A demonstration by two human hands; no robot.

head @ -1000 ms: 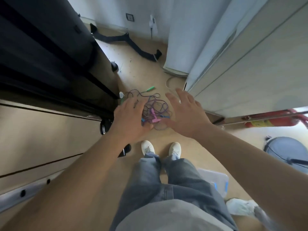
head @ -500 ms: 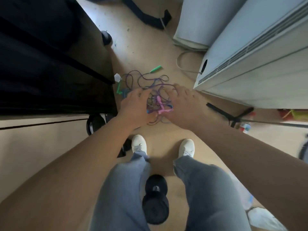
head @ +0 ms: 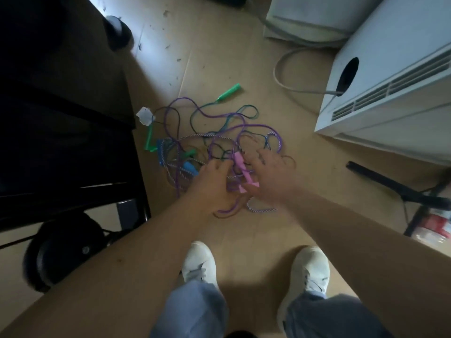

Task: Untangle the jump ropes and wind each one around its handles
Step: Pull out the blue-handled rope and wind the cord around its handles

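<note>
Floor [head: 219, 57] | pink handle [head: 240, 164] axis near-far, tilted left | left hand [head: 212, 184], right hand [head: 271, 174] flank

Twisted cord ropes [head: 281, 142], smooth plastic pink handle [head: 240, 164] (slightly glossy), matt floor [head: 244, 69]

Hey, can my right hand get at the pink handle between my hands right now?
Probably yes: the right hand is open right beside the pink handle; nothing lies over it, though ropes tangle around it.

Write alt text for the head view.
The left hand and right hand reach down into tangled jump ropes on the floor, flanking a pink handle. A green handle lies beyond; a white appliance stands right.
</note>
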